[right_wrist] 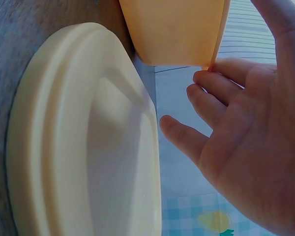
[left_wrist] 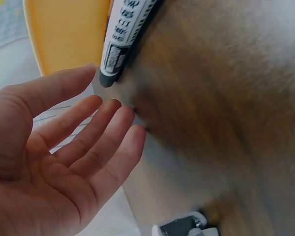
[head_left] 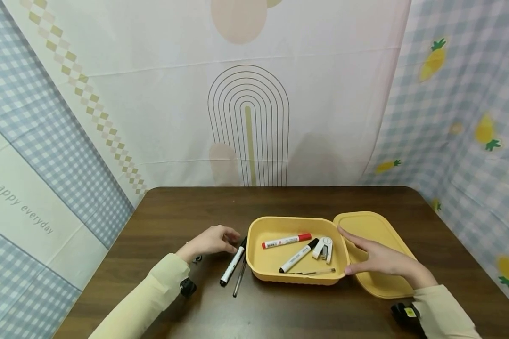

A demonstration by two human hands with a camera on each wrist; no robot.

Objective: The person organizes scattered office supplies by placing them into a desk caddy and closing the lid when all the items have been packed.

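Observation:
A yellow plastic box (head_left: 299, 278) holds a red-capped marker (head_left: 286, 240), a black-capped marker (head_left: 299, 255), a pen (head_left: 314, 272) and a small white stapler (head_left: 324, 249). Beside its left wall lie another black-capped marker (head_left: 233, 264) and a slim pen (head_left: 239, 278). My left hand (head_left: 214, 240) hovers by that marker, fingers loosely bent with nothing in them; in the left wrist view the marker's end is just beyond the fingertips. My right hand (head_left: 379, 256) is spread at the box's right side, thumb and fingertips at the rim.
The yellow lid (head_left: 375, 230) lies on the brown table (head_left: 186, 212) right of the box, partly under my right hand. A small white and dark object (left_wrist: 187, 225) sits near my left wrist. A patterned cloth (head_left: 322, 94) hangs behind the table.

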